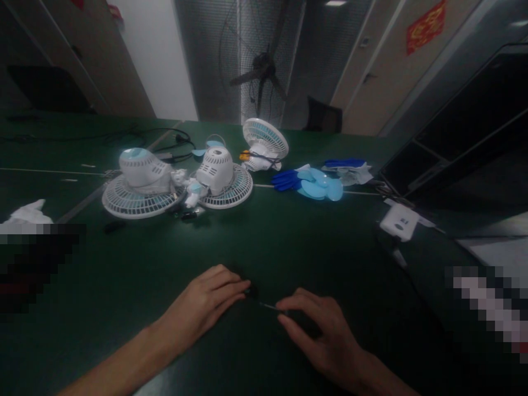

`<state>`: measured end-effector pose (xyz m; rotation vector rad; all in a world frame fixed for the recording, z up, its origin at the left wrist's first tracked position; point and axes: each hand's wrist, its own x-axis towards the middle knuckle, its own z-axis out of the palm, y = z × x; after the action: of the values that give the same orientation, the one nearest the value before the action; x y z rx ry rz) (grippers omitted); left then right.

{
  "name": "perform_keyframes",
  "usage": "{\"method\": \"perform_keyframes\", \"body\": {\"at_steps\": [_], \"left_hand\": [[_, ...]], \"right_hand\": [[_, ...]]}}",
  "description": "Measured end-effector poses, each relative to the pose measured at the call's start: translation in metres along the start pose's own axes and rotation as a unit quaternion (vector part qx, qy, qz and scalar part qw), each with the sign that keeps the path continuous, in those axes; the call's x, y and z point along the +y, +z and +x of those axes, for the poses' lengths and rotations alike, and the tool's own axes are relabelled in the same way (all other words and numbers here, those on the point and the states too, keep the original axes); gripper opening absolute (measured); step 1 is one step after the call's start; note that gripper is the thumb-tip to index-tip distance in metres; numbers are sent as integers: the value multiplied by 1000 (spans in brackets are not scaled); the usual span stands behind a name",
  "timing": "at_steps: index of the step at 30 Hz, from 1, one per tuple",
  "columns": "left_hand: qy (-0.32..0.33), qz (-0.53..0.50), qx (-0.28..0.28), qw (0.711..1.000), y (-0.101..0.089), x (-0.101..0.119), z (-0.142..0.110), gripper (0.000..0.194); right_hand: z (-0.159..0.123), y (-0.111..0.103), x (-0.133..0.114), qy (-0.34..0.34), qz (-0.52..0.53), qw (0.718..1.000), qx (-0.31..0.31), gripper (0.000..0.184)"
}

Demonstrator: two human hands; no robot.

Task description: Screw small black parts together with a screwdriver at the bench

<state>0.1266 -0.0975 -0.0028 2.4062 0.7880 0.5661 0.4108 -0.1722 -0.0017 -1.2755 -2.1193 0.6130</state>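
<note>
Low over the near part of the green table [231, 236], my two hands meet at a thin metal shaft [268, 306] with a dark end, which looks like a small screwdriver. My left hand [212, 297] is closed, palm down, its fingertips at the dark end. From the other side, my right hand [319, 330] pinches the shaft's far end between thumb and forefinger. The tip is hidden in that pinch, and most of the dark end is hard to make out in the dim light.
Beyond my hands lie two white fan heads, a left one [142, 173] and a middle one [216, 170]. A small fan [266, 143] stands behind. Light-blue fan blades [319, 184] lie by blue gloves [285, 180]. A white box [399, 221] with a cable is at right.
</note>
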Motion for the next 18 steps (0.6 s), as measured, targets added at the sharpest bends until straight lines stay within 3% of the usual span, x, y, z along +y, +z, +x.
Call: {"method": "perform_keyframes", "body": {"at_steps": [4, 11, 16, 18], "left_hand": [[-33, 119, 18, 992, -30, -34, -4, 38], [-173, 261, 68, 947, -87, -106, -30, 52], [-245, 324, 99, 908, -108, -127, -45, 53], [-244, 316, 102, 911, -110, -127, -46, 53]], "right_hand": [[0, -3, -2, 9, 3, 1000, -6, 15], [-2, -2, 5, 14, 20, 1000, -12, 14], [-3, -1, 9, 19, 27, 999, -22, 14], [-2, -1, 8, 26, 28, 999, -21, 14]]}}
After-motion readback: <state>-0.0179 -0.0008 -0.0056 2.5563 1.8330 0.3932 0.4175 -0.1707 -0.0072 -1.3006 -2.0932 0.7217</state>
